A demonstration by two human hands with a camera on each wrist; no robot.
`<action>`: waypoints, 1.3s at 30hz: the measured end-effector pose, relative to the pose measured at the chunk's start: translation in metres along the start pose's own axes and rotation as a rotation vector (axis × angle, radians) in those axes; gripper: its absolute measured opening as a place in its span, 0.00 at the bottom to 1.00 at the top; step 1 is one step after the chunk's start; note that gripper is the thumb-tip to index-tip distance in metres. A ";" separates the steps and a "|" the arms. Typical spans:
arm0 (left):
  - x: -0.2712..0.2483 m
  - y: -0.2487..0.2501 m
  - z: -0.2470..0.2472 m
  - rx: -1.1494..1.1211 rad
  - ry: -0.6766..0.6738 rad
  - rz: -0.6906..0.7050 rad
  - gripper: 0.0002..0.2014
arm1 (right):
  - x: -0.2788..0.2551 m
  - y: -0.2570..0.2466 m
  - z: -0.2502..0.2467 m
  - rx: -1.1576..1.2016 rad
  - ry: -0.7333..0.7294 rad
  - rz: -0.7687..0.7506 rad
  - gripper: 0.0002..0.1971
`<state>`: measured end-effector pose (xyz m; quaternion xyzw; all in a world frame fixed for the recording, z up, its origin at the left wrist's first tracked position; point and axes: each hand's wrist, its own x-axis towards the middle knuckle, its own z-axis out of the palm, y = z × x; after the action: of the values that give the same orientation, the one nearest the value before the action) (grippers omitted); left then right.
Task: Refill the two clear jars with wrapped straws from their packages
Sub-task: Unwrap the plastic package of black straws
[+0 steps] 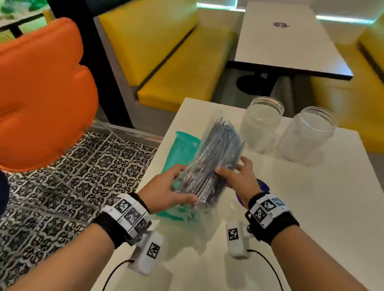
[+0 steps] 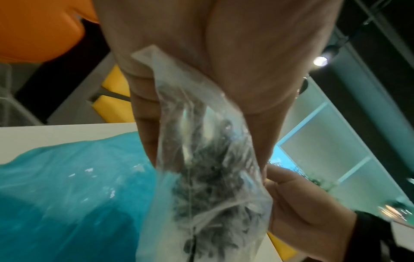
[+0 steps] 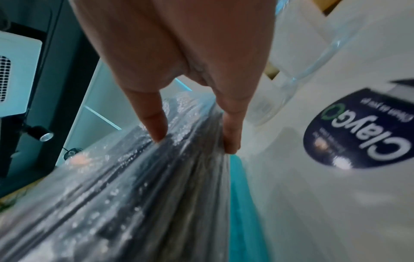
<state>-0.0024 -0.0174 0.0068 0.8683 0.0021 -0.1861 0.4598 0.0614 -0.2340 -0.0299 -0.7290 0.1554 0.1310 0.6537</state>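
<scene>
A clear plastic package of black wrapped straws (image 1: 214, 160) is lifted off the white table (image 1: 294, 217), slanting up and away from me. My left hand (image 1: 173, 189) grips its near end (image 2: 208, 177) from the left. My right hand (image 1: 240, 174) pinches its right side (image 3: 156, 186), thumb on top and fingers underneath. A teal package of straws (image 1: 182, 149) lies flat on the table under it (image 2: 67, 186) (image 3: 241, 203). Two empty clear jars stand open at the table's far side, one on the left (image 1: 262, 124), one on the right (image 1: 307, 134).
A purple round logo sticker (image 3: 358, 134) marks the tabletop by my right wrist. An orange chair (image 1: 33, 92) stands to the left over patterned floor tiles. Yellow benches (image 1: 173, 62) and another white table (image 1: 285, 39) lie beyond.
</scene>
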 end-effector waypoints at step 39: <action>-0.014 0.030 0.067 -0.174 0.022 0.256 0.12 | -0.105 -0.033 -0.054 -0.960 -0.264 -0.661 0.08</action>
<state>-0.0316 -0.0857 0.0009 0.8203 -0.0875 -0.1156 0.5532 -0.0226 -0.2784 0.0473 -0.9301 -0.2389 0.0656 0.2712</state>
